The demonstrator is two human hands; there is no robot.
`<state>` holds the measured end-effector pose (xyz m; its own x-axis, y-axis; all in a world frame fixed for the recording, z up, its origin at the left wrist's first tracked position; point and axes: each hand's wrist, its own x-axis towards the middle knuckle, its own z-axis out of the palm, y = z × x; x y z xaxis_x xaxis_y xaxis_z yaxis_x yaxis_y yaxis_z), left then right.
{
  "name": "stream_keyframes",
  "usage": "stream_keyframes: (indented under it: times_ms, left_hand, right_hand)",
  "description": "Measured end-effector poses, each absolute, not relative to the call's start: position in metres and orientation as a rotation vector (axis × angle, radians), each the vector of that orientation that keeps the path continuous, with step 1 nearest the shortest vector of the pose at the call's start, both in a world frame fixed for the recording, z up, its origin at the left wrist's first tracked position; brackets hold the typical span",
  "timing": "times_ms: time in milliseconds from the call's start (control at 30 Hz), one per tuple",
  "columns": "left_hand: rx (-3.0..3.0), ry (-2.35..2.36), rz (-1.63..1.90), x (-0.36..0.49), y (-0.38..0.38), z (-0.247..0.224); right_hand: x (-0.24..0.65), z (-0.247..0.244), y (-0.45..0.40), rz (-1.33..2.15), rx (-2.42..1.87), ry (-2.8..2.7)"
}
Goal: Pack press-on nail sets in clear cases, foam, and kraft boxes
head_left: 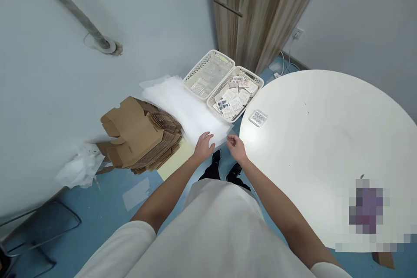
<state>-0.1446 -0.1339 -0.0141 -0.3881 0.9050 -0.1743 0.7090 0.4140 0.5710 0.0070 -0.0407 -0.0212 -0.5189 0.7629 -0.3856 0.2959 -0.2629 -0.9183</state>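
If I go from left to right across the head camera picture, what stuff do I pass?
Crumpled plastic → stack of flat cardboard boxes → pile of white sheets, with the left hand on its near edge → small clear pack → round white table.

cardboard stack (143, 137) | 2 baskets (208, 74) (235, 93) | round table (332, 139) | cabinet (257, 8)

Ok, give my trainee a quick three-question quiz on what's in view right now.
1. True or false: both hands, left hand and right hand, are at the near edge of the white foam sheets.
2. What lies alone on the round white table? A) a small clear blister pack B) a cardboard box C) a basket
3. What is stacked left of the sheets?

Key: 1 true; 2 A; 3 flat brown cardboard boxes.
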Motion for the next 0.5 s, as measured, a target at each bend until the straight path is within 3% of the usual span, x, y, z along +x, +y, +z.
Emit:
stream_keyframes:
  times_ms: [233, 500]
  left_hand:
    - [1.427, 2.183, 0.409, -0.192, -0.138, -0.027]
    - [1.147, 2.088, 0.429, -0.214, -0.156, -0.051]
  right_hand:
    - [-0.041, -0.027, -0.038, 2.059, -1.355, -1.665]
    - [-0.078, -0.051, -0.046, 1.653, -1.916, -1.814]
